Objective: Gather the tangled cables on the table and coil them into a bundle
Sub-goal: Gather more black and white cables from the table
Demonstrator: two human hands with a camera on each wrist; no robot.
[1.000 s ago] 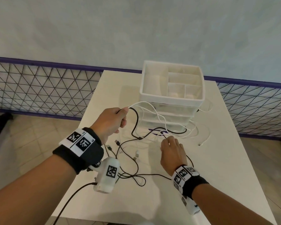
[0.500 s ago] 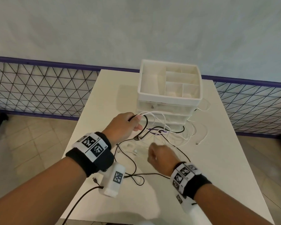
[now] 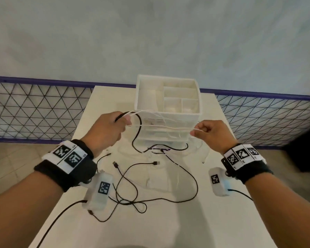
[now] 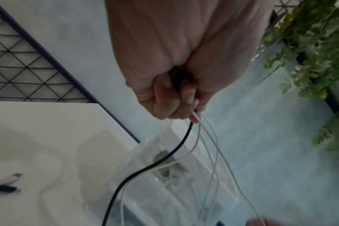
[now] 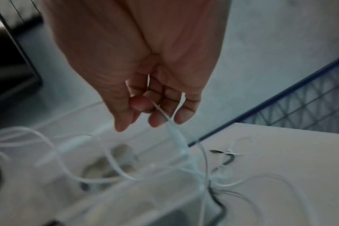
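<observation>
My left hand (image 3: 115,126) is raised above the table and grips a black cable (image 3: 138,129) together with thin white cables (image 3: 165,127); the left wrist view shows the black cable (image 4: 164,156) and white cables (image 4: 209,137) leaving my fist (image 4: 184,97). My right hand (image 3: 204,131) pinches a white cable strand stretched level from the left hand. In the right wrist view, my fingers (image 5: 161,113) hold that white cable (image 5: 176,134). More black cable (image 3: 132,192) lies looped and tangled on the white table (image 3: 213,221).
A white drawer organiser (image 3: 168,104) with open top compartments stands at the table's far middle, right behind the held cables. Loose USB plugs (image 3: 157,163) lie on the table. A wire mesh fence (image 3: 34,111) runs behind, and green plants (image 4: 310,53) hang nearby.
Both hands have risen from the table. My right hand took hold of a white strand and moved right, stretching it away from the left hand. The view tilted up.
</observation>
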